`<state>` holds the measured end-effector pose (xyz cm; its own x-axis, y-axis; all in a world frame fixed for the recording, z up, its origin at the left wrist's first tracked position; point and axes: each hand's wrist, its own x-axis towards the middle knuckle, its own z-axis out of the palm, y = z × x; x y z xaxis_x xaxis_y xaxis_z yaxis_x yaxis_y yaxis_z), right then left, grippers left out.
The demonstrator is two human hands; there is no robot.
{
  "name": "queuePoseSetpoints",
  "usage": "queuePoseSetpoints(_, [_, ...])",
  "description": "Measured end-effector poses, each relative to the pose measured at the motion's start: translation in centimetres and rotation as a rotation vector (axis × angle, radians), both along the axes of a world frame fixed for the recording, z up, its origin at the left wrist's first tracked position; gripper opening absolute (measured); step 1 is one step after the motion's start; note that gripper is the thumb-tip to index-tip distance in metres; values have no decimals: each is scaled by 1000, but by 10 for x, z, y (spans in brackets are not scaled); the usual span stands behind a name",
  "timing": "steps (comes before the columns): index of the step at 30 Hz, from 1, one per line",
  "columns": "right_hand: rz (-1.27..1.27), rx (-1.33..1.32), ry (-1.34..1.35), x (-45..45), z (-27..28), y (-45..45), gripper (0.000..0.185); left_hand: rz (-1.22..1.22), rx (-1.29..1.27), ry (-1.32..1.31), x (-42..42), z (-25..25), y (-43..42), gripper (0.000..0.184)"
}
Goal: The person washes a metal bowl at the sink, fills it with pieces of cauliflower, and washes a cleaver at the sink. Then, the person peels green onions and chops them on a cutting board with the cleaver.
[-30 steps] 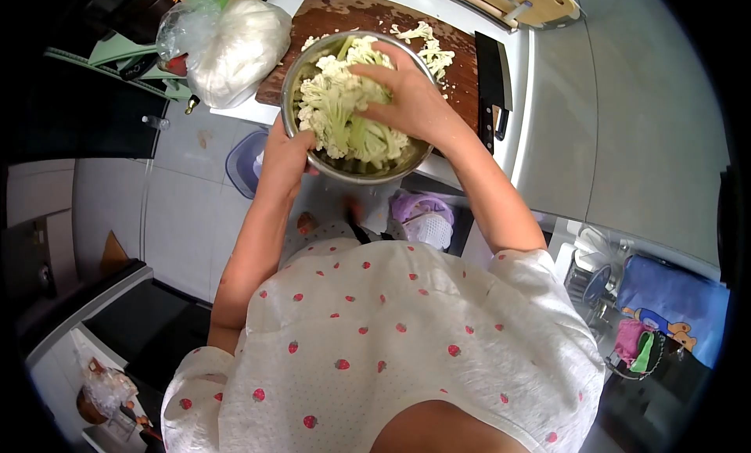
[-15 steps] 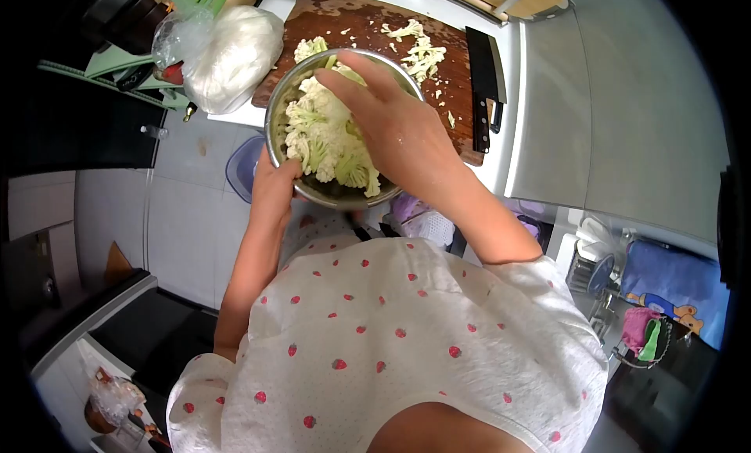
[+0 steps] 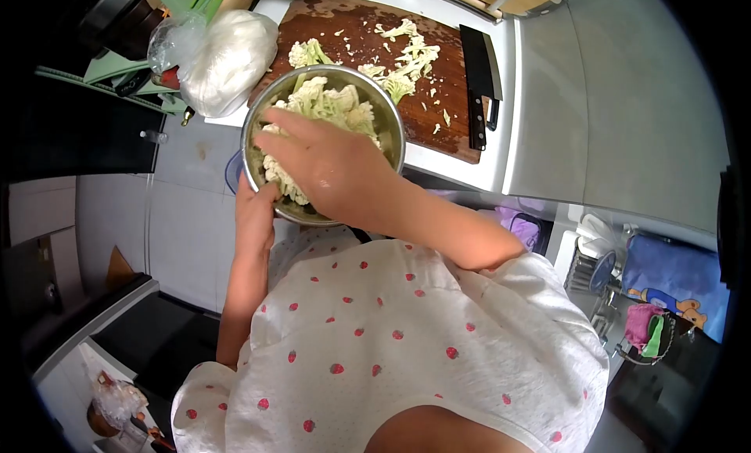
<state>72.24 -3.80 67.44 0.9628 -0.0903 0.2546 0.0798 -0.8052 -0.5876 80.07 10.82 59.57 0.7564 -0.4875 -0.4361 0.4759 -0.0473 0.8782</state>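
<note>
The bench was white and went out in front of the right grip. On it, ahead and to the right of that grip, lay a big brown board, blotchy at its far end. Pale bits of cauliflower were spread over the board on the same side, with tiny crumbs around them. A bigger lump sat almost straight ahead of the right grip. Farther right, a black knife lay along the board's edge. A puffy white bag sat on the bench, ahead of the left grip. The grey tiled floor was left of that grip, and a little clear bottle lay there, well apart from it.
</note>
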Motion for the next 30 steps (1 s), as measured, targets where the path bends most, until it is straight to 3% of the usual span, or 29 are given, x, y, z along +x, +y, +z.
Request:
queuePoseSetpoints(3, [142,-169,74,6,-21,-19,25,55,4,41,-1,-2,9,61])
queuePoseSetpoints(5, [-116,372,-30,10,-21,-48,20,67,-8,37,-2,-3,15,61])
queuePoseSetpoints(6, [-305,487,-2,12,-18,-66,19,78,-11,39,-3,-5,18,62])
queuePoseSetpoints(8, [-415,100,-113,22,-63,-135,37,68,-13,48,-2,-9,22,62])
queuePoseSetpoints(10, [-650,54,190,31,-87,-183,68,114,21,51,-3,-8,21,62])
queuePoseSetpoints(11, [-690,-82,254,36,-105,-208,71,105,21,57,-3,-10,22,62])
queuePoseSetpoints(14, [-695,-16,162,53,-154,-260,74,106,50,94,-5,-9,19,61])
queuePoseSetpoints(16, [-694,9,211,64,-155,-258,80,114,82,94,-6,-10,16,60])
queuePoseSetpoints(19, [-468,100,308,65,-144,-226,86,119,84,86,-5,-14,14,57])
queuePoseSetpoints(22, [-413,-208,439,51,-130,-174,74,125,44,94,-2,-10,7,56])
queuePoseSetpoints(24, [-431,-391,354,37,-139,-147,59,121,31,110,1,-8,2,58])
queuePoseSetpoints(25, [-470,-503,128,33,-153,-141,47,106,32,100,3,-9,-1,58])
queuePoseSetpoints(28, [-484,-303,5,29,-160,-146,36,85,35,56,8,-12,-8,54])
queuePoseSetpoints(30, [-504,-305,-108,32,-157,-154,30,76,48,58,12,-11,-11,51])
